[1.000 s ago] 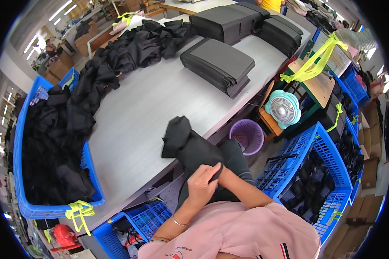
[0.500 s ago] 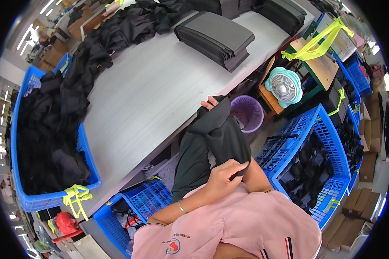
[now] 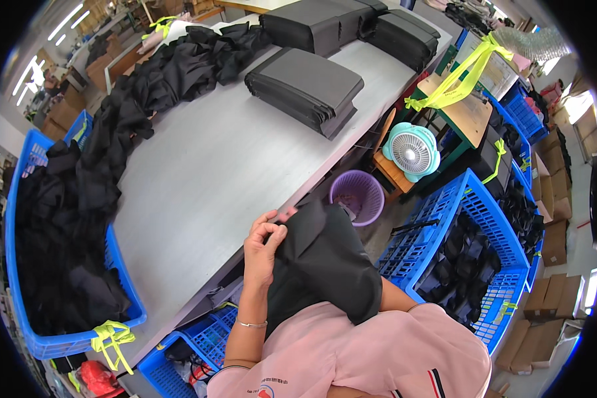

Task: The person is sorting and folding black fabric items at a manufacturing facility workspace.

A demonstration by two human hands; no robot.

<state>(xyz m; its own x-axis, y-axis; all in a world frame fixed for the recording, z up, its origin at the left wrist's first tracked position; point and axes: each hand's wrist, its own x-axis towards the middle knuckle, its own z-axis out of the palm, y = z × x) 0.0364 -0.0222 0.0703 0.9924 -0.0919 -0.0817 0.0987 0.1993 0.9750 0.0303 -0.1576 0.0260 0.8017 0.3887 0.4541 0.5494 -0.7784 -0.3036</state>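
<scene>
A piece of black fabric (image 3: 338, 255) lies over my lap and hides most of my right forearm, which comes in from the right. At its far left corner, by the table edge, my left hand (image 3: 262, 249) is closed in a pinch on the fabric's edge. Just beyond those fingers, the pink fingertips of my right hand (image 3: 286, 215) show at the same edge, blurred; the rest of that hand is under the fabric. A stack of flat black fabric pieces (image 3: 305, 83) sits on the grey table (image 3: 172, 192) ahead of my hands.
Loose black fabric (image 3: 179, 73) runs along the table's far left into a blue basket (image 3: 123, 318). More black stacks (image 3: 312, 26) stand at the back. To the right are a purple bin (image 3: 368, 199), a turquoise fan (image 3: 411, 149) and a blue crate (image 3: 467, 199) of black pieces.
My left hand has moved from near my right elbow forward to the fabric's far corner. My right fingertips have come nearer and left. The view has shifted a little.
</scene>
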